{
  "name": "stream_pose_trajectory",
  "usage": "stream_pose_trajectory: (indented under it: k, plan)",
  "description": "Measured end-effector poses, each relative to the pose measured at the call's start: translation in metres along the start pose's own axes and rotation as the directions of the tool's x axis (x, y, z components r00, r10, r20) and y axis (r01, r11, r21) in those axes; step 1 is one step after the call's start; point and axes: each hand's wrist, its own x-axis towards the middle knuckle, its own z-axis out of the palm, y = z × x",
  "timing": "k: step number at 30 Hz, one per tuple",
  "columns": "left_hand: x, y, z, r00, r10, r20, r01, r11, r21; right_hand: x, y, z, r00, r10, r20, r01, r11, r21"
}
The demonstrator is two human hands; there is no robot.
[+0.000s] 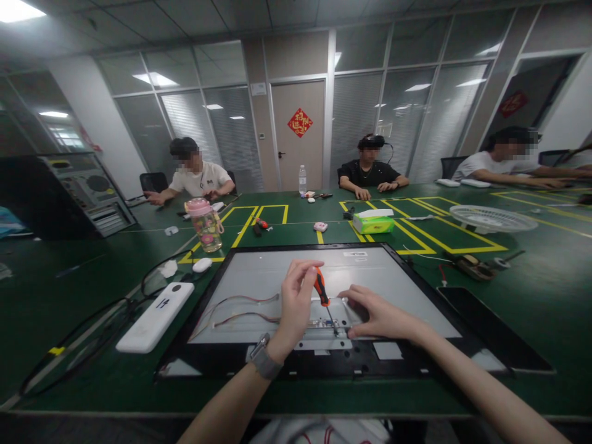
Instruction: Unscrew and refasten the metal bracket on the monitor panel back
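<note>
Nearest the camera, two bare forearms (231, 401) reach over the near edge of the green tabletop (139, 398). A flat display panel (259, 277) lies midway along that edge, a metal bracket and small circuit board (324, 323) at its near side. The left hand (298, 293) is curled closed around the top of an orange-black screwdriver (320, 287), which slants with its shaft down to the board. The right hand (377, 314) is half open, thumb and fingers apart at the bracket; whether it grips cannot be told. The left hand hides part of the board and wires.

Just left of the panel lie a white power bank (155, 317) and black cable (83, 342); a dark slab (494, 330) lies against its right side. Beyond, a pink-lidded bottle (206, 229) stands left, a green tissue box (374, 222) right of centre, a white basket (493, 217) farther right. Yellow tape (247, 228) marks rectangles on the surface. A computer case (92, 194) stands at the left edge. Past the far edge sit three people, before glass partitions (226, 132) and a door (298, 160) bearing a red diamond sign (300, 123).
</note>
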Motion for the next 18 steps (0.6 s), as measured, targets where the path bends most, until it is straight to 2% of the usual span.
stream_pose_trajectory:
  k: [4, 12, 18]
  plan:
    - [-0.0021, 0.001, 0.0005, 0.999, 0.016, 0.032, -0.016, 1.0, 0.01, -0.0001, -0.0005, -0.0002, 1.0, -0.002, 0.004, 0.002, 1.0, 0.0]
    - [-0.0016, 0.0009, 0.0, 0.985, -0.109, 0.135, 0.13, 0.978, -0.162, -0.0007, 0.0007, 0.0003, 1.0, -0.017, -0.003, 0.017, 1.0, 0.002]
    - [0.0, 0.0021, 0.0, 0.994, 0.021, 0.108, -0.013, 0.997, -0.07, -0.0001, 0.0027, 0.0013, 1.0, -0.016, -0.004, 0.016, 1.0, 0.012]
